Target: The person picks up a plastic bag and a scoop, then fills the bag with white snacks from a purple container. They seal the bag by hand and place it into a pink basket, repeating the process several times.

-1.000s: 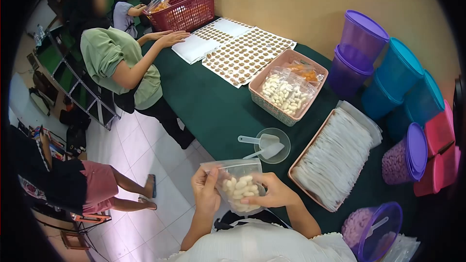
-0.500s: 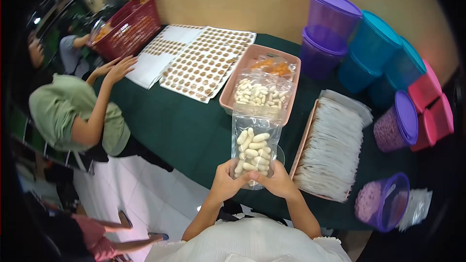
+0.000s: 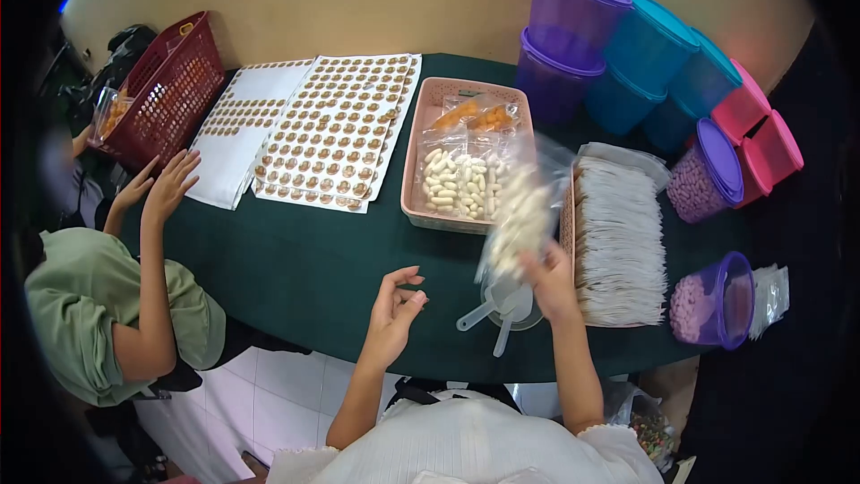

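Note:
My right hand [image 3: 549,280] grips a clear plastic bag of white oval snacks [image 3: 521,220], blurred by motion, above the green table [image 3: 313,260] between the pink basket [image 3: 421,215] and the tray of empty bags [image 3: 618,233]. Inside that basket lie filled bags of white and orange snacks. My left hand [image 3: 394,309] hovers empty over the table's near edge, fingers apart and curled. Just below my right hand stands a small clear bowl with two white scoops [image 3: 497,314].
Sheets of round stickers [image 3: 331,130] lie at the back left. A person in a green shirt [image 3: 107,323] rests a hand near them, beside a red basket [image 3: 166,90]. Purple, blue and pink lidded tubs [image 3: 645,63] stand at the back right; an open purple tub [image 3: 712,300] sits near right.
My left hand has let go of the bag and dropped back. My right hand alone has swung the bag rightward and away, toward the pink basket. The view has turned right.

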`<action>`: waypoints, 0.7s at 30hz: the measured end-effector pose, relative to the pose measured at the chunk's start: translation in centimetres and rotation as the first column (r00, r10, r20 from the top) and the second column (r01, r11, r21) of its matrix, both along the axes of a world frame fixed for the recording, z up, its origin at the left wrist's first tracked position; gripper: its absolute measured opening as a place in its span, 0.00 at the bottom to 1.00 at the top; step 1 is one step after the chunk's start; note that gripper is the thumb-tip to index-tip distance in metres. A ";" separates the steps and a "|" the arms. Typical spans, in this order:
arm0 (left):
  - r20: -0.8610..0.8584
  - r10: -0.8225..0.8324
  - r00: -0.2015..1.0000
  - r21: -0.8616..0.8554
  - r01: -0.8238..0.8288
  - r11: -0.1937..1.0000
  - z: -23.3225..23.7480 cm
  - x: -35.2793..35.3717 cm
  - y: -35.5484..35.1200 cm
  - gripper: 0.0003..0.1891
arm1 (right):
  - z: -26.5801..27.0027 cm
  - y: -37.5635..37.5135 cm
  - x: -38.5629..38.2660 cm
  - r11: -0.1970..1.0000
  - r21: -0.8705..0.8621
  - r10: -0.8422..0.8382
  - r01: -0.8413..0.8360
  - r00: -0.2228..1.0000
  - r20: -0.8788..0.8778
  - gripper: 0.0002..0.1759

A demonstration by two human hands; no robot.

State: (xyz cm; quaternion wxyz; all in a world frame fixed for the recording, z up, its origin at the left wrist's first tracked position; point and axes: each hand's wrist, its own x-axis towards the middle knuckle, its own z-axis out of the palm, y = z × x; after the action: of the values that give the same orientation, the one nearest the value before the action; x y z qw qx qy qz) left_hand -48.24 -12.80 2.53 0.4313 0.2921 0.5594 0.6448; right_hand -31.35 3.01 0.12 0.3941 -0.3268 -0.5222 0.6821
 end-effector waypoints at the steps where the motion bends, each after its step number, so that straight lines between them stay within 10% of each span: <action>1: -0.020 -0.001 1.000 -0.001 0.001 1.000 -0.1 -0.2 -0.3 0.19 | 1.2 0.4 -0.5 0.991 -0.111 -0.089 0.079 0.992 -0.094 0.19; 6: -0.029 0.013 1.000 0.037 -0.012 0.999 -0.2 -0.7 -1.3 0.17 | 2.0 4.0 -4.0 0.994 -0.037 0.109 -0.105 0.988 0.111 0.20; 21: -0.024 0.126 0.992 0.040 -0.125 0.991 0.3 -2.5 -7.2 0.16 | -1.4 16.4 -20.3 0.999 0.027 0.020 -0.031 0.938 0.345 0.18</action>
State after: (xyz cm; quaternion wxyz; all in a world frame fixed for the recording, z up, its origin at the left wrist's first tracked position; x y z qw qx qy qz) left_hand -50.77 -19.96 2.83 0.3767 0.2730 0.5700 0.6773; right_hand -51.67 19.37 -1.27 0.2930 -0.4282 -0.5981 0.6109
